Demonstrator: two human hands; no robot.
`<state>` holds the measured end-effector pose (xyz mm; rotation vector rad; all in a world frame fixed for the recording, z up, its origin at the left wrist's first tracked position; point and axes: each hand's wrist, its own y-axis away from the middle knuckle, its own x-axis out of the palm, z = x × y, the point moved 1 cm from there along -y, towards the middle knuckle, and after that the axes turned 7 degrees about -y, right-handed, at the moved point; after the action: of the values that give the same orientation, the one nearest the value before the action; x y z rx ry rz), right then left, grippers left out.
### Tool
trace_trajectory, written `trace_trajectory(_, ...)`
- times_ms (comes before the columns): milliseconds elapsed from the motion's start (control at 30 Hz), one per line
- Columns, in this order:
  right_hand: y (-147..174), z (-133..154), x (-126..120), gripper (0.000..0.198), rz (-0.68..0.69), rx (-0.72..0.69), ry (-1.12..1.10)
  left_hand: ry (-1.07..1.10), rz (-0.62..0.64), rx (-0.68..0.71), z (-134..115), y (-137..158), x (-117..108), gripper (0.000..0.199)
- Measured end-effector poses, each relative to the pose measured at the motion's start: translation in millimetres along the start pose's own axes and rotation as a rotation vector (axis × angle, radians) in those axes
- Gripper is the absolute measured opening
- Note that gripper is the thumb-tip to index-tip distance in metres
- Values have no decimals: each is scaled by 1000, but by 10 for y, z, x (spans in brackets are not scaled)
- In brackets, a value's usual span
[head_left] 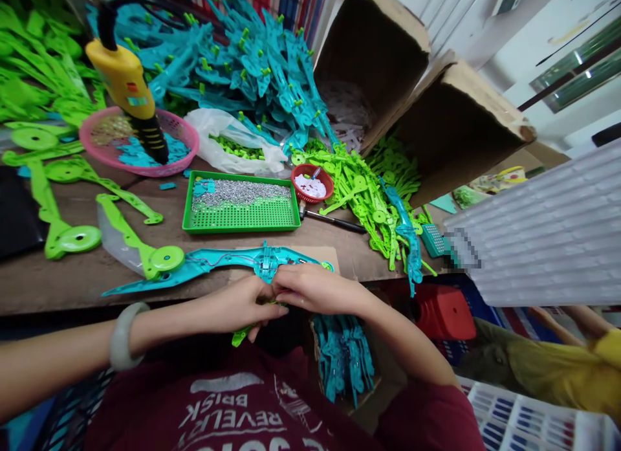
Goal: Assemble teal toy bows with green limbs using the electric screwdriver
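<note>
The lime-green piece (240, 336) was in the hands just in front of the near edge of the tabletop (58, 283), close above the shirt (242, 406), while a teal shell (228, 258) lay just beyond it, ribbed side up, partly on a flat sheet of cardboard (328, 253). The left hand (237, 302) had its grip curled around the piece, one end poking out below; the right hand (313, 288) was bent in against it, though whether its grip was pinching anything I could not tell. Both items looked like moulded plastic, so probably light and fairly stiff, with a smooth skin that might slip a little. The shell seemed best taken by its thick middle section (the long tapering ends would likely flex or snap sooner), with care for the thin dark line, perhaps a wire, along its inside. Most of the lime-green piece was covered by the hands, so its full shape was unknown. The right hand and wrist also hid part of the shell's right half, and a round-ended green arm (134, 242) overlapped its left half. Anything small between the hands was too shadowed to make out.
</note>
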<state>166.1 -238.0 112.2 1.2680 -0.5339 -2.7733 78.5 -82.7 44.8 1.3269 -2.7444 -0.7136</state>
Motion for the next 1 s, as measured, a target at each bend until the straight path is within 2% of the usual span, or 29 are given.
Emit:
trace_trajectory(200,37,-17,-9,7,-41,-12,-96,130,-4,43,135,-91,143,44)
trace_trajectory(367,126,-47,-28,15,-127,-32,-202,234,-85,22,132,-130,257,40)
trace_trajectory(500,156,-47,-7,14,-91,-36,-152,245,-95,45,98,-127,263,39)
trace_trajectory(733,163,15,-3,10,-52,-5,-1,151,-33,-20,21,-39,149,33)
trace_trajectory(1000,118,87,-44,5,67,-13,-2,121,7,-103,-88,66,60,25)
